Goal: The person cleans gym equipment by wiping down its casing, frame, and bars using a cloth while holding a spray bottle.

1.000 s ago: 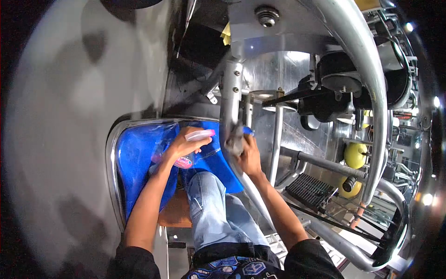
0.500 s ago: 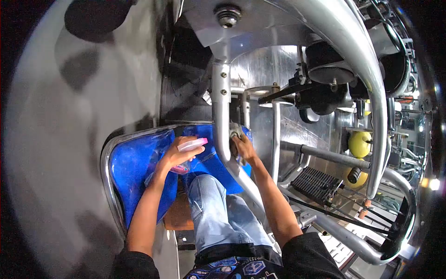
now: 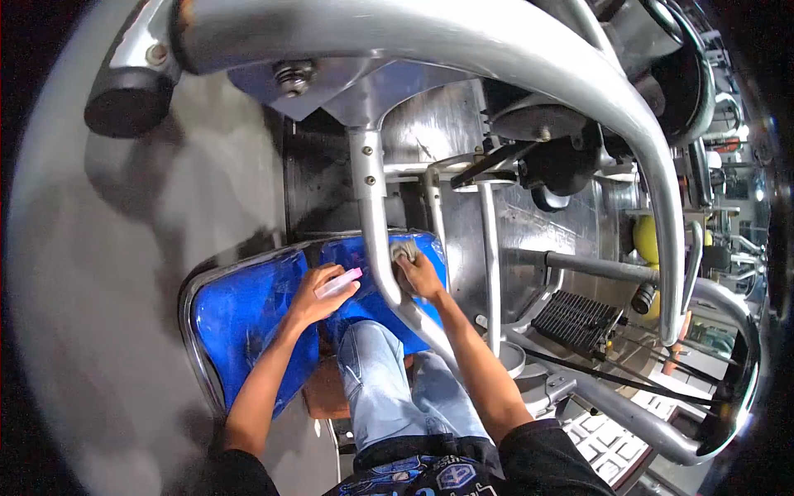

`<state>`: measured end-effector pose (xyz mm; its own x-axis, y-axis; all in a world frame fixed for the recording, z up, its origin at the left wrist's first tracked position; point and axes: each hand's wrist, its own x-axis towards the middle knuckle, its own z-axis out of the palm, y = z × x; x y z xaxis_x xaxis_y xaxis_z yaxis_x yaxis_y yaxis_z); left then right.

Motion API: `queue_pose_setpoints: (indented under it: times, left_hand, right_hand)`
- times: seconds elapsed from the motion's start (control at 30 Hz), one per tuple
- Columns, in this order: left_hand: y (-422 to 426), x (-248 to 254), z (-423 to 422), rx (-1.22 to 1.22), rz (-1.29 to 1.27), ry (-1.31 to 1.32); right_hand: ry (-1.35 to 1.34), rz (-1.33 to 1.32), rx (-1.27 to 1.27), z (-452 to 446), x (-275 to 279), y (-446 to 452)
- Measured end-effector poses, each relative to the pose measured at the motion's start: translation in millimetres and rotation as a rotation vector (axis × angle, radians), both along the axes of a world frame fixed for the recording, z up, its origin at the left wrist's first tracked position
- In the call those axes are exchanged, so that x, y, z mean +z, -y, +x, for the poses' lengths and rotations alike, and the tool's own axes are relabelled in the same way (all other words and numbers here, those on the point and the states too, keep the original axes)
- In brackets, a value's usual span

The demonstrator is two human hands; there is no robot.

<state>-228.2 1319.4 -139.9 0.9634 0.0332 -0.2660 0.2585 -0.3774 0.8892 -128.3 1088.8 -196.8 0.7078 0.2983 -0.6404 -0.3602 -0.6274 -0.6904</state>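
My left hand [image 3: 313, 299] is closed around a spray bottle with a pale, pink-tipped spray head [image 3: 339, 283]; its body is mostly hidden behind the hand. It is over the gap between two blue, shiny-covered panels, the left panel [image 3: 236, 318] having a metal rim. My right hand [image 3: 423, 277] grips a greyish crumpled cloth [image 3: 404, 250]. The cloth lies against the right blue panel [image 3: 346, 250], just right of an upright silver tube [image 3: 375, 227] that passes in front of that panel.
A thick silver frame tube [image 3: 463, 33] of a gym machine arches overhead, with a black-capped end [image 3: 128, 107] at upper left. A ridged black footplate [image 3: 575, 324] and a yellow ball [image 3: 645, 238] are at right. A grey wall [image 3: 74, 289] borders the left.
The view has shifted, so the overhead tube shows further left and lower. My right hand and cloth have moved slightly left and down the panel. The left hand keeps its bottle.
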Motion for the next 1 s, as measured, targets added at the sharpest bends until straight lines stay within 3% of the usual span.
queue_pose_setpoints:
  times: [0.03,0.13,0.2,0.27,0.4,0.5,0.6,0.67,0.7,0.73,0.87,0.93,1.0]
  left_hand:
    - [6,-1,-2,0.065,-0.109,-0.040]
    - [12,-1,-3,0.083,-0.018,-0.052]
    - [17,-5,3,0.086,-0.013,-0.074]
    - [30,0,12,0.175,0.165,0.123]
    - [32,-3,27,0.121,0.184,0.022]
    - [36,-2,29,0.205,0.194,-0.021]
    - [37,-9,23,0.298,0.134,-0.017]
    - [36,-16,20,0.303,0.225,0.015]
    - [40,-38,13,0.350,0.378,0.179]
    - [39,-43,13,0.356,0.377,0.178]
    - [38,-42,18,0.283,0.352,-0.011]
    - [38,-25,23,0.275,0.281,-0.089]
    - [38,-11,25,0.264,0.219,-0.076]
  right_hand:
    - [0.093,0.014,-0.083,-2,-7,-8]
    - [0.234,0.016,-0.232,-9,-18,-16]
    - [0.108,-0.183,-0.078,-10,-8,2]
    - [-0.040,-0.159,0.043,-1,8,18]
    - [-0.054,-0.111,0.267,10,11,15]
    - [0.039,0.199,-0.092,17,-16,-16]
    - [0.098,0.001,-0.203,20,-16,-30]
    - [0.031,-0.017,-0.185,19,-12,-16]
    - [-0.048,-0.034,-0.056,19,10,-6]
    - [-0.127,-0.054,0.075,16,21,2]
    - [-0.127,-0.098,0.086,-7,28,20]
    - [0.211,0.149,0.007,-18,38,11]
    - [0.513,0.062,0.153,-19,37,-8]
